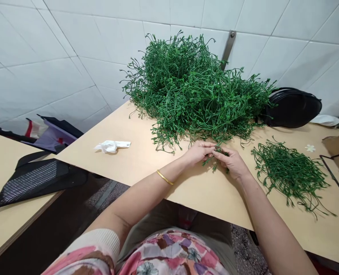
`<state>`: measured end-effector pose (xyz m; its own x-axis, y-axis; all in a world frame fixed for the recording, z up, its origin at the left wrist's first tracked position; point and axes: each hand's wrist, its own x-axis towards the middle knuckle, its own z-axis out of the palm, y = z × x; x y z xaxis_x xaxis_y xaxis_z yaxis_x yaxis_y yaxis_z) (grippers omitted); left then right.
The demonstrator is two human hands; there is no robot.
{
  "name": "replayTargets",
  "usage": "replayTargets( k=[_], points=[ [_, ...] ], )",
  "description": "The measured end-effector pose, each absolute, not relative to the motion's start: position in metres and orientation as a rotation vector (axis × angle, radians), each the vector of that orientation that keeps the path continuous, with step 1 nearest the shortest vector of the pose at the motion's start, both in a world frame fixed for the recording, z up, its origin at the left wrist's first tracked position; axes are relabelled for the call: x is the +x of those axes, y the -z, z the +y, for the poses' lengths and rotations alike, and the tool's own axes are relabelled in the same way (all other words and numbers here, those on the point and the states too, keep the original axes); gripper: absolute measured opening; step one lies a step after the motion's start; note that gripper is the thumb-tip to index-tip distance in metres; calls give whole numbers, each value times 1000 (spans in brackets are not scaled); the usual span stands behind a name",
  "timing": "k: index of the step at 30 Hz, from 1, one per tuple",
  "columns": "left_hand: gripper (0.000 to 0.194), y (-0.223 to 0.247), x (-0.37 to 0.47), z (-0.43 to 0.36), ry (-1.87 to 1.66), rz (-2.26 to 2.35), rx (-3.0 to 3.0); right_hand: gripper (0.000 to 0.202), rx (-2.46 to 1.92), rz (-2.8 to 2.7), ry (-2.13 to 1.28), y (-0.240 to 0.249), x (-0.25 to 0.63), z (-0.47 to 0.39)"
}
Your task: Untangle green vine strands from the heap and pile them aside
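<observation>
My left hand [200,152] and my right hand [231,161] meet at the front of a large heap of green artificial stems [192,88]. Both have their fingers pinched together on a small green plastic sprig [215,163], whose ends poke out below the fingertips. The part between the fingers is mostly hidden. A smaller loose pile of the same green stems [291,172] lies to the right of my right hand. The big heap rests against the tiled wall, just beyond my fingers.
On the table [146,168] a crumpled white tissue [110,146] lies at the left. A black round bag [294,107] stands behind the small pile, near a white flower-shaped piece [310,148]. A black mesh bag [34,177] sits on another table, across a gap.
</observation>
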<state>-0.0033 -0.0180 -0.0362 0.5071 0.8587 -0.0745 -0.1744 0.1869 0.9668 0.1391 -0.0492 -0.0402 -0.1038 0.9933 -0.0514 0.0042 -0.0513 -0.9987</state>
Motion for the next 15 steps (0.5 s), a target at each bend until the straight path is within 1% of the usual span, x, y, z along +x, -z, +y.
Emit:
replayTargets(
  k=[5,8,11,15],
  points=[
    [17,38,-3,-17,-864,713,1262,34,-1152,-1142,-1352,42,142,-47],
    [20,39,-3,-16,-915,798,1270,36,-1183,-1142,-1368,43,143,-47],
    [13,38,-4,-17,-919,903,1248,32,-1224,-1278,-1324,43,142,-48],
    [10,35,-1,-19,-901,755,1083,24,-1273,-1673,-1078,44,137,-52]
  ],
)
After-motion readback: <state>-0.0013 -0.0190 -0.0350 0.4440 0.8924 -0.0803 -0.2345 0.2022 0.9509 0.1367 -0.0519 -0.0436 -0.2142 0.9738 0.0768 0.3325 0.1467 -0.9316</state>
